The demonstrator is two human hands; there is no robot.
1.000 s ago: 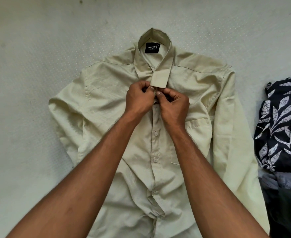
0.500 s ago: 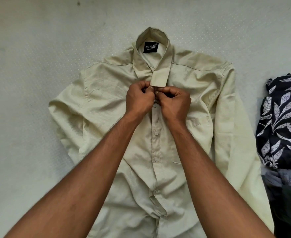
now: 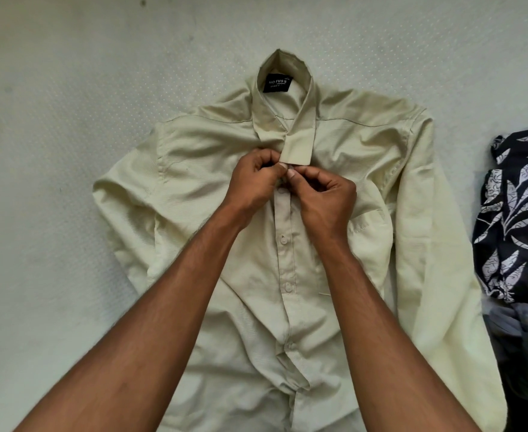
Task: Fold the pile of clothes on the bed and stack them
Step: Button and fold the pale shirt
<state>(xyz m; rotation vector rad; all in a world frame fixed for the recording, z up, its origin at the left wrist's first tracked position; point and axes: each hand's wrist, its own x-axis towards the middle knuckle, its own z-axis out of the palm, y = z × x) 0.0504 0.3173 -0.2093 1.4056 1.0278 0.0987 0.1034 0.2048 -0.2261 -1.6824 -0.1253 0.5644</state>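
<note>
A pale cream long-sleeved shirt (image 3: 200, 169) lies front-up on the bed, collar away from me, with a black neck label (image 3: 276, 85). Its front placket is buttoned below my hands. My left hand (image 3: 253, 179) and my right hand (image 3: 325, 194) meet just under the collar end, both pinching the placket at the top button. The button itself is hidden by my fingertips. The left sleeve is bunched at the left; the right sleeve runs down the right side.
A dark navy garment with white leaf print (image 3: 518, 210) lies at the right edge, on top of grey and dark clothes (image 3: 524, 332). The white dotted bed sheet (image 3: 69, 88) surrounds the shirt on the left and far sides.
Both hands stay pinched at the top of the placket; my fingers have shifted slightly there. The view has tilted a little.
</note>
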